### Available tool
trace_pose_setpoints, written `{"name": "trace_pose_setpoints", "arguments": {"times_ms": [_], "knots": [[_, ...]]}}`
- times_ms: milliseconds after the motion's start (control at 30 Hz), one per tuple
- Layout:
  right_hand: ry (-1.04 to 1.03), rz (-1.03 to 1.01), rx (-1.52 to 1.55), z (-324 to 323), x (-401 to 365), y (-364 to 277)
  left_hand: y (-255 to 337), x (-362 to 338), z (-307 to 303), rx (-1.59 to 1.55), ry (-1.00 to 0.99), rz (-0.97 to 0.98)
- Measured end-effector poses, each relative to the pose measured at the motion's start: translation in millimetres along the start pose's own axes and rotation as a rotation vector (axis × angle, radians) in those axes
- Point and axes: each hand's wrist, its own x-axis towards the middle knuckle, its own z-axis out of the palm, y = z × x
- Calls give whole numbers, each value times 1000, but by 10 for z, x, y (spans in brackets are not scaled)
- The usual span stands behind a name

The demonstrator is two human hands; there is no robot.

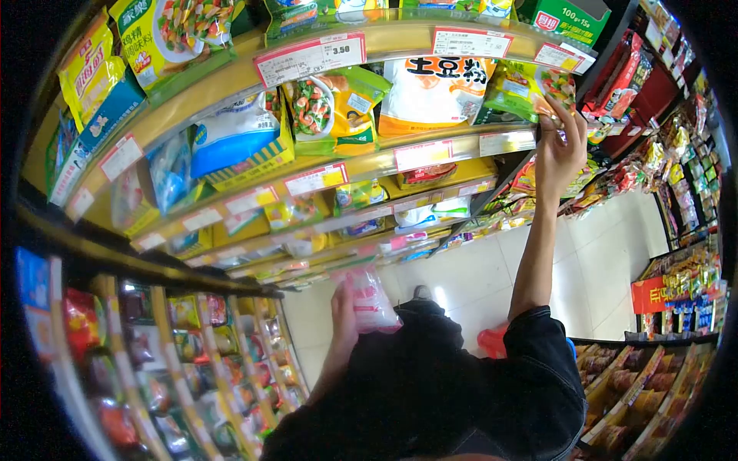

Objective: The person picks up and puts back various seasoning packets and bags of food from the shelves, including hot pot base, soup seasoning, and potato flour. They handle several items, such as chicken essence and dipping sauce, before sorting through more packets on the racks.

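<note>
My right hand (561,150) reaches up to the right end of the shelf (311,164), its fingers bent against a shiny green-and-yellow plastic packet (523,88) with a food picture on it. The fingertips touch the packet's right side; I cannot tell whether they are clenched on it or only resting there. The packet sits behind the clear front edge, just beside a large white-and-orange plastic bag (432,96) with bold black characters. To the left of that bag is a green-and-yellow packet showing a bowl of food (327,111), and farther left lies a blue-and-white plastic package (234,134). A white paper price tag with a red border (310,60) is on the shelf edge above.

Lower down, my left hand (344,311) grasps a soft, clear plastic bag with pink print and whitish contents (373,301), fingers closed around its left side. I hold it in front of my black clothing (430,384), above the pale tiled floor (492,265) and well apart from my right hand. A red object (493,340), partly hidden, shows beside my right sleeve.
</note>
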Motion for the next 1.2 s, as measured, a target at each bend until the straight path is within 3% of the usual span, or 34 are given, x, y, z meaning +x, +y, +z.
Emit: {"name": "trace_pose_setpoints", "arguments": {"times_ms": [33,100,200,333,667,1067,1200], "knots": [[6,45,96,-15,-24,-52,-13,13,17,-7,3,-3],[4,-69,-102,-71,-29,-109,-54,28,21,-12,-6,-9],[-2,-132,-150,-107,-35,-201,-155,64,-27,13,-34,-16],[-13,80,88,-152,-192,-173,-171,72,-14,66,-48,6],[96,325,363,-117,-488,-110,-63,117,-111,230,-126,-18],[273,297,293,-484,-960,-150,-185,175,-77,40,-107,-73],[221,271,313,-586,-1084,-196,240,57,180,25,-155,-33]]}}
